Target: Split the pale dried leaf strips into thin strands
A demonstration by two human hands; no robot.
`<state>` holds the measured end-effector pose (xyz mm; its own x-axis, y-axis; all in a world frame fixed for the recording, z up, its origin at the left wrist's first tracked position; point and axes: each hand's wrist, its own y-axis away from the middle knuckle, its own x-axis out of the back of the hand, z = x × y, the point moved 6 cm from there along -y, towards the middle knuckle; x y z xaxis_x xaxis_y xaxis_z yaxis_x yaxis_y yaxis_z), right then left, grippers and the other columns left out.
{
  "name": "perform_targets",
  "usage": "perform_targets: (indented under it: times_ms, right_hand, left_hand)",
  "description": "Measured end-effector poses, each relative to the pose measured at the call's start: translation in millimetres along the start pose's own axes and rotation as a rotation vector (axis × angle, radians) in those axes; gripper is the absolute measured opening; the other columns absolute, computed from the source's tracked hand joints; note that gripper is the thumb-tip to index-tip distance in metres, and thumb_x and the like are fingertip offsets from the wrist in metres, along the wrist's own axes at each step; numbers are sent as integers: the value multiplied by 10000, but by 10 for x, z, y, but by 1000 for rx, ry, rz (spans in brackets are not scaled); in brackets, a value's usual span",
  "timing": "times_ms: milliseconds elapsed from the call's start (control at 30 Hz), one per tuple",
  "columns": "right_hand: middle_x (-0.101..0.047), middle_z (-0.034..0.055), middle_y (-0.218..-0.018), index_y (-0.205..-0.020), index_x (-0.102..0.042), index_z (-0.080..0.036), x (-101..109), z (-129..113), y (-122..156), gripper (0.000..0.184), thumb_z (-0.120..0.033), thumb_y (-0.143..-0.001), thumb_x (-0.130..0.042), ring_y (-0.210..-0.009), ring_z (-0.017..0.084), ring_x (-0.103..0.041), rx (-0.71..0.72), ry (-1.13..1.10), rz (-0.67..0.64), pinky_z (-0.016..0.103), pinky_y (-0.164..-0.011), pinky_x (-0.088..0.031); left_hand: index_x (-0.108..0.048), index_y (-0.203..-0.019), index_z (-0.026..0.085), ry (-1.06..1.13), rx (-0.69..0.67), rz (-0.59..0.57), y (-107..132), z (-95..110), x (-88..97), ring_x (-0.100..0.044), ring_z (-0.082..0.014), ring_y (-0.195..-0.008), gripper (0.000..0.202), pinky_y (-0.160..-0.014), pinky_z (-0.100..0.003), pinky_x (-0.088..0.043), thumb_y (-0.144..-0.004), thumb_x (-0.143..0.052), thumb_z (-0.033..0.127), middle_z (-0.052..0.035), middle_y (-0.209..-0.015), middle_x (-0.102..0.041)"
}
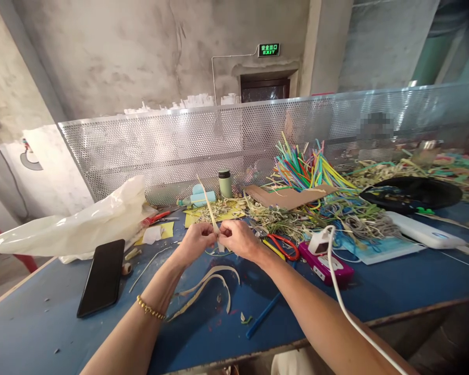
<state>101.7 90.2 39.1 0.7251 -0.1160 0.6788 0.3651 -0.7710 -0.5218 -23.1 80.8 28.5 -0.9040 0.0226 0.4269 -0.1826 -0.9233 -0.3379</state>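
Note:
Both hands meet over the middle of the blue table, pinching a pale, narrow plant-like strip (208, 204) whose pointed end rises above them. My left hand (196, 240) has its fingertips closed on the strip's lower part. Right beside it, my right hand (236, 237) is closed on the same spot, thumb and fingers pressed together. A short pale piece shows just below the fingertips; the exact grip is hidden by the fingers. Loose curled pale strips (213, 276) lie on the table between my forearms.
A black phone (101, 278) and white plastic bag (89, 221) lie left. To the right are red-handled scissors (284, 247), a purple power strip (328, 265) with a white cable, cardboard (289, 197) and colourful stems (305, 166). A green bottle (225, 185) stands before the perforated metal screen (172, 151).

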Motion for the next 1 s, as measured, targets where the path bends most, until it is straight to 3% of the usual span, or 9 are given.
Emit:
perform_targets:
  times_ms: [133, 333, 500, 667, 867, 1000]
  right_hand:
    - [-526, -31, -567, -597, -486, -181, -32, -53, 34, 137, -112, -679, -571, -545, 98, -434, 33, 18, -7, 221, -536, -266]
    - [-508, -22, -567, -601, -478, -183, -67, -52, 44, 128, -109, -672, -556, -549, 105, -399, 36, 74, 27, 237, -537, -245]
    - [-502, -42, -563, -625, -512, -182, -27, -4, -1, 108, -153, -715, -564, -540, 97, -422, 16, -130, -37, 204, -523, -295]
    - [-528, -41, -582, -660, -542, -181, 27, 78, -48, 86, -106, -696, -564, -555, 102, -454, -3, -64, 56, 215, -570, -322]
    - [-570, -32, -602, -665, -575, -173, 0, 57, -34, 84, -127, -735, -576, -559, 103, -481, 32, -180, 15, 210, -553, -340]
    - [-637, -14, -651, -746, -607, -170, -3, 66, -10, 71, -138, -780, -554, -578, 109, -541, -21, -255, 69, 203, -568, -376]
  left_hand:
    - [-577, -591, 151, 79, 21, -104, 19, -6, -16, -475, -105, -539, 92, -554, -235, -352, -670, -557, 195, 19, -526, -542]
    - [-569, -578, 148, 71, 35, -119, 30, -17, -11, -459, -97, -528, 93, -542, -234, -338, -669, -555, 161, 24, -521, -523]
    - [-588, -618, 141, 194, 34, -111, 30, 30, 29, -456, -95, -533, 150, -553, -241, -334, -728, -619, 239, 8, -545, -545]
    - [-614, -659, 126, 381, 106, -180, 33, 0, -8, -487, -104, -562, 184, -565, -253, -338, -710, -678, 291, -26, -637, -585]
    - [-574, -622, 155, 286, 94, -76, 0, -4, 39, -448, -109, -526, 161, -535, -256, -297, -706, -627, 281, 5, -541, -533]
    - [-531, -575, 166, 193, 47, -34, -9, 31, 33, -422, -100, -511, 226, -529, -251, -286, -712, -632, 314, 26, -514, -500]
